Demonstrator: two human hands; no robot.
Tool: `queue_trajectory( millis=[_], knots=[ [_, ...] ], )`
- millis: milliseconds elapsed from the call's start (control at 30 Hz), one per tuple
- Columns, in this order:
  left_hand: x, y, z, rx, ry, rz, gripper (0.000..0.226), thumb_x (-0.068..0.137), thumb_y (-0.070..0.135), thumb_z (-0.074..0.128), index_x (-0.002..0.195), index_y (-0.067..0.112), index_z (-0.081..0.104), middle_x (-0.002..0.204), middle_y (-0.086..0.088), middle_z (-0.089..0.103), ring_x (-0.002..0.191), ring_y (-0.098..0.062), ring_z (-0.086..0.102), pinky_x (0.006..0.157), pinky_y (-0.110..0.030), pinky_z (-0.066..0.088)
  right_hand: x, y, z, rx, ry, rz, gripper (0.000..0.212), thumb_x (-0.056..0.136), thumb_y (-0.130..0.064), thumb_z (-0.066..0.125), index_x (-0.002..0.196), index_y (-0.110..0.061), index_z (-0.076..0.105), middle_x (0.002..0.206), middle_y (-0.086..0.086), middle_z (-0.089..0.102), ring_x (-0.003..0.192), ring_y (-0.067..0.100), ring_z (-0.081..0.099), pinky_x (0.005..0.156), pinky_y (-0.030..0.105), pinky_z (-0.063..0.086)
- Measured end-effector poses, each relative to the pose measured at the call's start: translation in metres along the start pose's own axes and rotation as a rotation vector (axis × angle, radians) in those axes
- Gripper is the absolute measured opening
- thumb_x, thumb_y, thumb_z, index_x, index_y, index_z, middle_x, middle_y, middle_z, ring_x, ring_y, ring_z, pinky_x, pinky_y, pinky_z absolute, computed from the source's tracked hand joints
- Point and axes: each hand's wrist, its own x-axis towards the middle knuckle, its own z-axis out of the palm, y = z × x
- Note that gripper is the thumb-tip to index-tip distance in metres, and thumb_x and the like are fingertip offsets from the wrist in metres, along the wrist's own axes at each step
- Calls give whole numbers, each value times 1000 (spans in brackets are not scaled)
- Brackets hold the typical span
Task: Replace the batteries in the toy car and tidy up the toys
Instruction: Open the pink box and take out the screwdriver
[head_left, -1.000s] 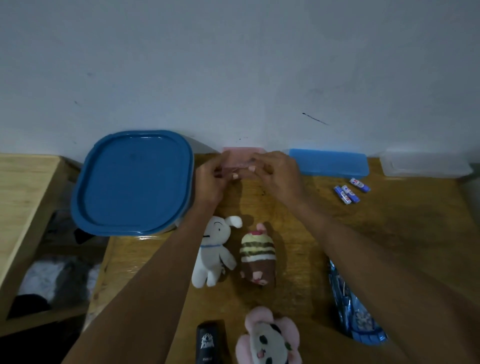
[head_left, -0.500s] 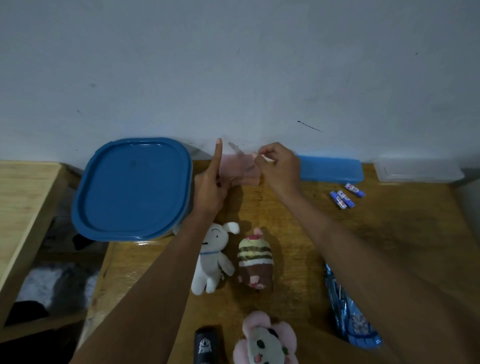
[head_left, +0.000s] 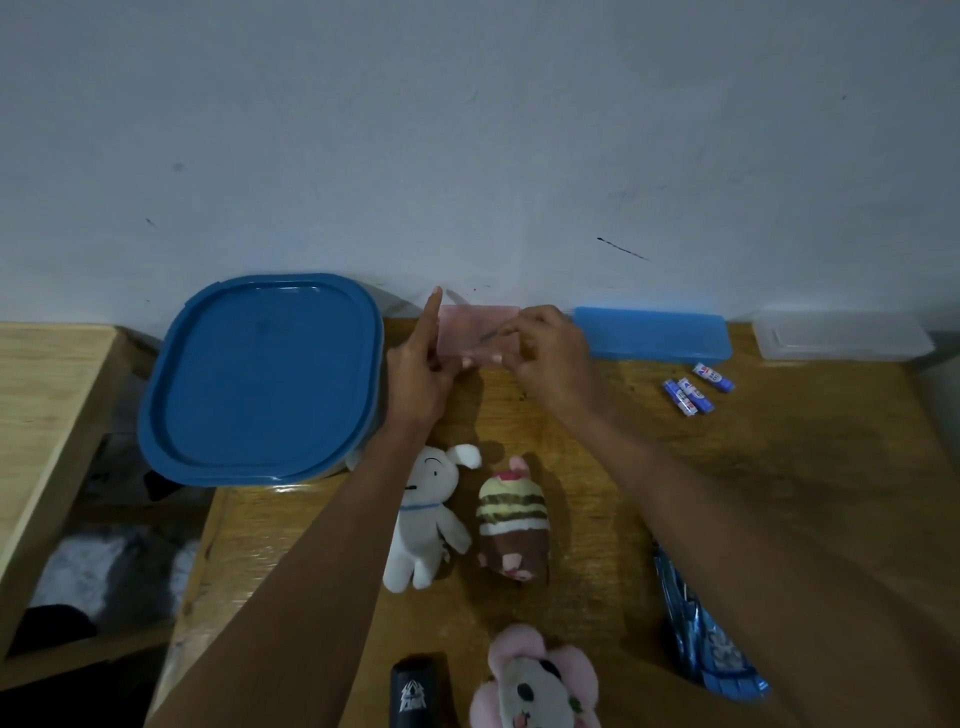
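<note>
Both hands are up at the back of the desk (head_left: 779, 467), working a translucent pink case (head_left: 478, 332) by the wall. Left hand (head_left: 421, 374) holds its left end, index finger straight up along the edge, thumb against the front. Right hand (head_left: 550, 358) has fingers curled, pinching the case's front/right part. Can't tell if the case is lifted or resting on the desk.

3 blue AAA batteries (head_left: 693, 389) lie loose on the desk to the right of the hands, 2 side by side, 1 just beyond them. Behind them along the wall: blue pencil case (head_left: 654, 335), then a clear plastic box (head_left: 841, 335) further right.

Left of the hands, a big blue lidded container (head_left: 260, 374). Nearer the person: white bunny plush (head_left: 426, 519) and striped cupcake plush (head_left: 514, 525) side by side, a pink plush (head_left: 540, 686) at the bottom edge, a black object w/ white logo (head_left: 415, 691) just left of it. Blue foil packet (head_left: 701, 639) near the right forearm. No toy car that I can make out.
</note>
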Motion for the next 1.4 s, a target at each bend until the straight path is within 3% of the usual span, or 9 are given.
queue_trajectory(
  millis=[167,267,333,400,567,800,1033,1267,1400],
  knots=[
    [1,-7,2,-34,8,-17,78,91,20,72,155,31,29,93,-6,73,80,-21,71,74,-46,62,-11,1,6,40,198,53,22,87,-39,73,101,-23,66,98,-5,68,89,12,64,68,30,56],
    [1,-6,1,-5,45,31,59,99,32,60,152,24,36,96,-5,74,82,-18,73,71,-45,63,-9,-7,8,100,266,66,23,89,-39,72,99,-20,64,94,-5,70,87,10,65,65,16,51],
    [-1,-3,0,9,49,45,52,102,32,57,149,20,39,101,-4,76,87,-15,73,74,-43,63,-3,-14,7,160,332,98,22,90,-36,72,102,-19,64,94,-3,71,87,12,67,66,24,57],
    [-2,0,-1,20,51,41,52,103,33,57,150,21,39,104,-3,76,90,-14,73,76,-41,63,5,-21,5,207,364,151,24,90,-35,72,104,-18,64,94,-2,73,85,13,68,68,30,59],
    [-2,-5,0,31,24,44,66,102,32,58,158,28,24,105,-5,76,90,-20,73,78,-41,63,18,-34,0,232,384,283,26,91,-44,69,101,-21,62,93,-4,72,80,9,66,57,15,47],
    [-2,-10,4,64,20,65,72,101,32,56,160,30,16,86,-6,73,70,-20,69,67,-45,61,14,-26,-4,354,344,256,22,93,-31,68,111,-18,67,100,-3,73,92,8,68,74,21,58],
    [-3,-8,2,61,-3,52,74,100,25,58,161,27,17,83,-4,71,67,-18,67,66,-42,60,-1,-18,-5,331,210,146,44,92,-13,67,135,-17,58,126,1,69,117,10,63,95,24,52],
    [-1,-4,-1,55,-48,-10,82,96,24,64,160,35,15,89,-4,73,76,-18,69,73,-43,61,-2,-12,3,-143,27,72,22,95,-26,66,116,-27,71,107,0,58,102,17,55,75,27,50],
    [0,-4,-1,38,-62,-13,86,94,15,66,160,36,14,86,-3,72,75,-18,69,72,-45,61,11,-22,9,-186,-7,179,21,89,-30,73,103,-15,68,95,-1,55,90,20,60,69,31,54]
  ],
)
